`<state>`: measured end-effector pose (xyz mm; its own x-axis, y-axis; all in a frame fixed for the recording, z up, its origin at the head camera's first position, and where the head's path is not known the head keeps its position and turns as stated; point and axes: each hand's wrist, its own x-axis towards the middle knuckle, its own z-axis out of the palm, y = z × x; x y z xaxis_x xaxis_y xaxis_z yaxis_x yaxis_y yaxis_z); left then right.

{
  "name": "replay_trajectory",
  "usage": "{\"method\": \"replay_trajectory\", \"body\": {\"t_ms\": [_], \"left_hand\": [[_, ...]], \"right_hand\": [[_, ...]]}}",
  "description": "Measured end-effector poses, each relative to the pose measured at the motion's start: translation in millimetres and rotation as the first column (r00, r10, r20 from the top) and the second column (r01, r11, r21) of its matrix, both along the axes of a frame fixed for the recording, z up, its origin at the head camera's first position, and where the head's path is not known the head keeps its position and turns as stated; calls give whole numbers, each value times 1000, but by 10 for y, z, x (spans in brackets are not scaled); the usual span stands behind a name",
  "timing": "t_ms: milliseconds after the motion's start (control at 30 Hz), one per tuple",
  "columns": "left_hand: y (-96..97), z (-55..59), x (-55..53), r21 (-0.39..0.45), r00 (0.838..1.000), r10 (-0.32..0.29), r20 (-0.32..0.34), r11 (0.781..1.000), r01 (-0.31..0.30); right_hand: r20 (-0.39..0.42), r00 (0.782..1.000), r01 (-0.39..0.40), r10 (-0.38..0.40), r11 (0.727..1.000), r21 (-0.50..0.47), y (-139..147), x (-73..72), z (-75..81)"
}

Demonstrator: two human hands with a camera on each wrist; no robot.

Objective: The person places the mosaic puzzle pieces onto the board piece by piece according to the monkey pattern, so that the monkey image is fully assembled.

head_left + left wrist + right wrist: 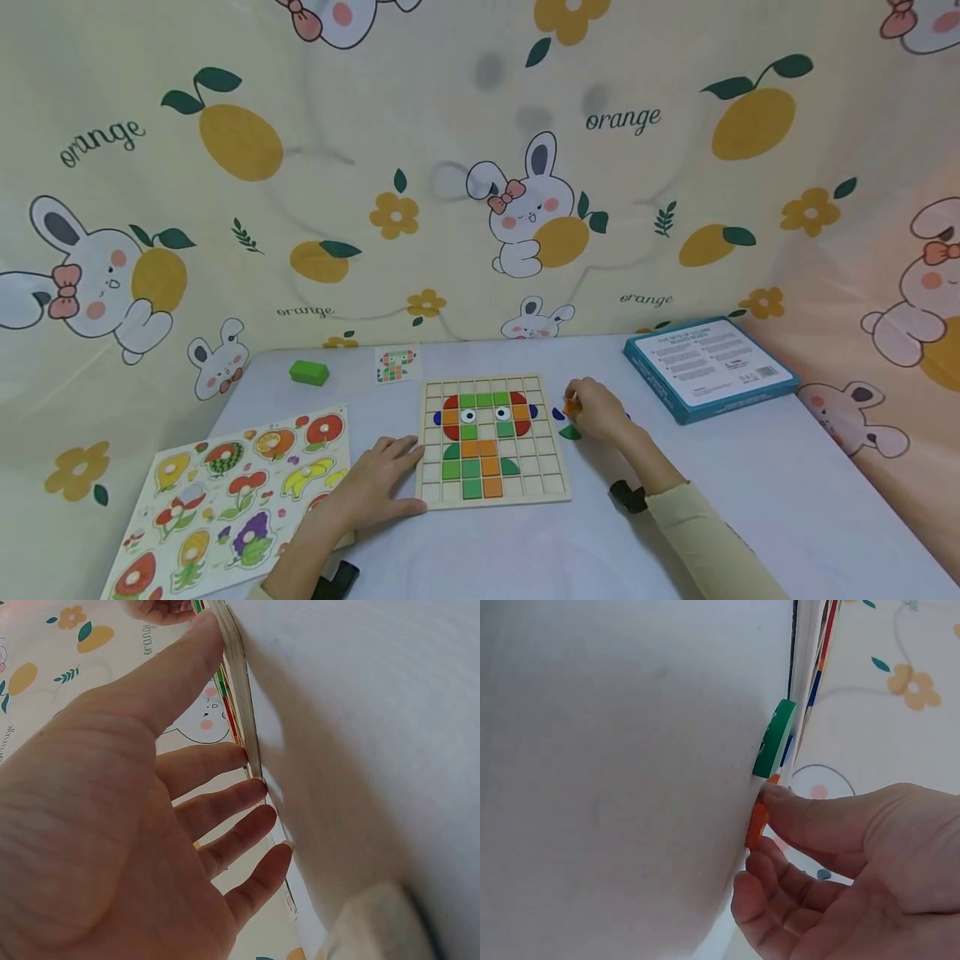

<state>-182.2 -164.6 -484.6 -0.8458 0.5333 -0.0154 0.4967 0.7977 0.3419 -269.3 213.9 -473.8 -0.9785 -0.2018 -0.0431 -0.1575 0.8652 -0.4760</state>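
Observation:
A wooden grid board (551,479) lies on the table, its tiles forming a figure with red, orange, green and blue parts and two eye tiles. My left hand (378,481) rests at the board's left edge; in the left wrist view its thumb and fairly straight fingers (214,793) touch that edge. To the right of the board, my right hand (597,410) pinches an orange tile (757,825) between thumb and fingers, low at the tabletop. Just beside it lie a green rounded tile (570,432) and a small blue tile (558,413).
A fruit puzzle board (217,508) lies at the left, partly under my left forearm. Behind are a green block (309,372) and a small pattern card (397,365). At the back right sits a flat teal box (712,367). A printed curtain (450,275) hangs behind the table.

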Motion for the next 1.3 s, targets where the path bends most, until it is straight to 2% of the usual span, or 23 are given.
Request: {"method": "replay_trajectory", "body": {"t_ms": [367,467,533,633,700,800,867,933,1033,1133,1200,1300], "left_hand": [[10,3,12,-6,1000,9,2,1000,-9],[8,-7,20,-5,1000,6,6,1000,-6],[6,-13,25,-5,1000,4,9,1000,-4],[3,-22,27,-6,1000,5,13,1000,-5],[3,-23,24,-5,1000,9,12,1000,-9],[2,-22,17,-2,1000,16,11,1000,-16],[1,-19,12,-3,1000,17,8,1000,-17],[0,-16,8,-3,1000,15,7,1000,-15],[0,-2,9,0,1000,6,5,1000,-6],[3,15,12,5,1000,5,1,1000,-5],[6,26,15,10,1000,5,2,1000,-5],[9,32,19,16,1000,5,8,1000,-5]], "right_hand": [[54,998,21,-18,999,-45,20,-8,-7],[56,998,25,-19,994,-104,-3,6,-10],[26,1000,16,-13,988,-151,-47,19,-10],[-25,999,-26,20,968,-248,-189,77,12],[-51,995,-94,82,943,-318,-328,142,33],[-58,972,-232,228,889,-394,-577,288,54],[-51,942,-324,333,854,-408,-750,397,62],[-27,914,-380,404,832,-403,-915,503,67],[7,885,-429,466,820,-379,-1141,634,83],[4,866,-473,500,822,-317,-1323,716,95],[-11,858,-500,514,829,-250,-1415,749,96],[-19,857,-512,516,845,-155,-1494,778,82]]}}
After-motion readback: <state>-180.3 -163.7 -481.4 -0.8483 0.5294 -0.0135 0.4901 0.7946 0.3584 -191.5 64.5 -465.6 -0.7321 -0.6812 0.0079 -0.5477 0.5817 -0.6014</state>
